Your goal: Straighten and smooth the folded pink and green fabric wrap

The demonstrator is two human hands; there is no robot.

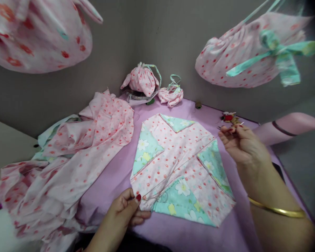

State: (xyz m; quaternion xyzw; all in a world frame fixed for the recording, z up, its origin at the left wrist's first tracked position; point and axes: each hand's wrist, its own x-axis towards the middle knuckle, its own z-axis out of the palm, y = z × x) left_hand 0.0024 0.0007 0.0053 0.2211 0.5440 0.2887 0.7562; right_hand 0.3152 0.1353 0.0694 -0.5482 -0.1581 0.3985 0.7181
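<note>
the left hand [126, 210] sits nearest, at the lower edge of the patchwork [178, 168]. its thumb and curled fingers pinch the cloth at that near corner and pin it to the purple mat [115, 175]. the patchwork lies flat in the middle of the mat, pink dotted cotton with mint flowered triangles turned in at four sides. it looks thin, light and limp, so it would likely slide or bunch on the smooth mat if nothing held it down. the folded edges and corners look like the firmest places to grip, since the layers double there; the open middle would probably just wrinkle under a pull. a fine thread [173, 171] seems to run across the piece from the near corner up toward the right hand [241, 143], though it is too thin to be sure.

the right hand is raised over the far right side of the piece, fingers drawn narrow around something small at the tips, perhaps a needle; i cannot tell exactly. a gold bangle [275, 210] rings that wrist.

to the left lies a heap of loose pink fabric [76, 164]. just beyond the right hand sits a small red pincushion [229, 117]. farther back, by the wall, stand two finished drawstring pouches [144, 80]. two larger bags [252, 59] hang above.
</note>
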